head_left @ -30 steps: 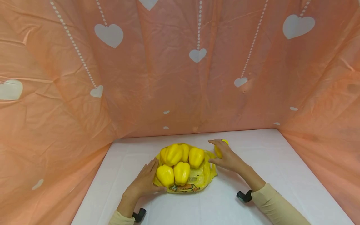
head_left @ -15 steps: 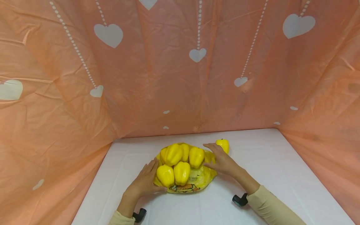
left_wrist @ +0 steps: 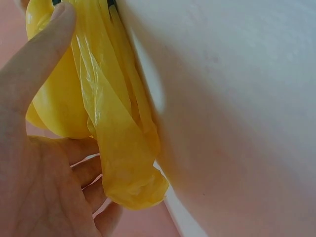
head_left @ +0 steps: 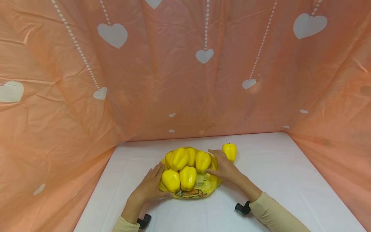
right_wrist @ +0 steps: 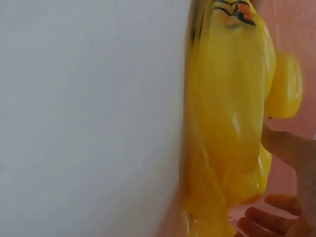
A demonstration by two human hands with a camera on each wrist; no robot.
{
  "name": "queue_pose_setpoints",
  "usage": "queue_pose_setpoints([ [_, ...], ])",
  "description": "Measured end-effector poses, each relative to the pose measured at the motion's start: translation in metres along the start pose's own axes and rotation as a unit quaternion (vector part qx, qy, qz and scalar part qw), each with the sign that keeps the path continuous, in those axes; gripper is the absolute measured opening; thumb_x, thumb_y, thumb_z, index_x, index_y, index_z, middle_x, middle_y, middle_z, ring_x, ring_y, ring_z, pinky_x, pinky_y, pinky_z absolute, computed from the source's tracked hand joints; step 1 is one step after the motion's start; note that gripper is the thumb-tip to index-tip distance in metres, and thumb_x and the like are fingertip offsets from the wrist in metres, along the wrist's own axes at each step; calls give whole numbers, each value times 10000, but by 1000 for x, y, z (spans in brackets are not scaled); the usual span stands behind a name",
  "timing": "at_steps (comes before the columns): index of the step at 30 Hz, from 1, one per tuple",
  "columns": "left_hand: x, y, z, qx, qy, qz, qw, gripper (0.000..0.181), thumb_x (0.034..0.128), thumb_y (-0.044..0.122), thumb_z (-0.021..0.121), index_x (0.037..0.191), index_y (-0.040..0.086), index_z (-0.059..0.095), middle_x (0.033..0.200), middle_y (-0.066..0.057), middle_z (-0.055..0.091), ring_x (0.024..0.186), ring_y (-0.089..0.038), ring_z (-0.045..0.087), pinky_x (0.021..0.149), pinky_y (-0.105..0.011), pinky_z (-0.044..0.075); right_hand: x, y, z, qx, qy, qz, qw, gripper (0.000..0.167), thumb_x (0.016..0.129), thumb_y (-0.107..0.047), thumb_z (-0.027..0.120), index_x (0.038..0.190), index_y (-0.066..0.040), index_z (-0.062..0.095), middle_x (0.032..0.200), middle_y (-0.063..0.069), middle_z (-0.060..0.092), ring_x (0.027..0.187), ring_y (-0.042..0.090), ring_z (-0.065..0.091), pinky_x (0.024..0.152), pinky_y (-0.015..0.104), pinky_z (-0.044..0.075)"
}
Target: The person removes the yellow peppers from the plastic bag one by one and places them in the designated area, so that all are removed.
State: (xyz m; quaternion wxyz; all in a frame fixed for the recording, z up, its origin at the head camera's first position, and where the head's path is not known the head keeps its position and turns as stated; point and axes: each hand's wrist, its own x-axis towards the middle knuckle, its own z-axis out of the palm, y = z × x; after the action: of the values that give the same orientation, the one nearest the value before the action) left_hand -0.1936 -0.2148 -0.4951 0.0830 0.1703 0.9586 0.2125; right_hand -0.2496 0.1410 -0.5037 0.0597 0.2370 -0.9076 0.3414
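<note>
Several yellow bell peppers (head_left: 187, 178) sit in a loose cluster on a crumpled yellow plastic bag (head_left: 207, 187) with a printed picture near its front edge. My left hand (head_left: 148, 186) rests against the bag's left side, fingers extended and thumb at the front; the left wrist view shows its fingers beside the yellow plastic (left_wrist: 118, 133). At the bag's right side, my right hand (head_left: 227, 169) has thumb and fingers spread, touching the plastic close to the rightmost pepper (head_left: 203, 161). In the right wrist view, its thumb meets the bag (right_wrist: 227, 113).
Another yellow pepper (head_left: 229, 152) stands on the white table (head_left: 275, 167) behind my right hand. A peach curtain (head_left: 179, 80) with white hearts hangs behind the table and along both sides. Black wrist devices (head_left: 242, 208) show under both forearms.
My right hand has let go of the separate pepper and moved left to the bag's right edge, pushing that edge slightly inward. My left hand has stayed in place.
</note>
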Motion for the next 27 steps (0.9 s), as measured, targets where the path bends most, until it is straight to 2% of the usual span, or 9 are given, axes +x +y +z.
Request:
queue_pose_setpoints([
  [5,0,0,0,10,3,-6,10000,1290,796,529,926,1670,-86,204,1761,-264,176,1628,-418,210,1354,-559,119,1,-3,4,73,-25,267,9996,880,877,-332,915,1556,21,480,1491,203,567,1388,375,537,1185,571,476],
  [27,-1,2,-2,8,16,-18,10000,1270,796,494,938,1665,-91,220,1756,-264,194,1623,-417,228,1351,-561,133,6,-6,13,-133,-64,525,9985,915,858,-338,931,1545,56,473,1502,243,566,1401,424,534,1205,584,449],
])
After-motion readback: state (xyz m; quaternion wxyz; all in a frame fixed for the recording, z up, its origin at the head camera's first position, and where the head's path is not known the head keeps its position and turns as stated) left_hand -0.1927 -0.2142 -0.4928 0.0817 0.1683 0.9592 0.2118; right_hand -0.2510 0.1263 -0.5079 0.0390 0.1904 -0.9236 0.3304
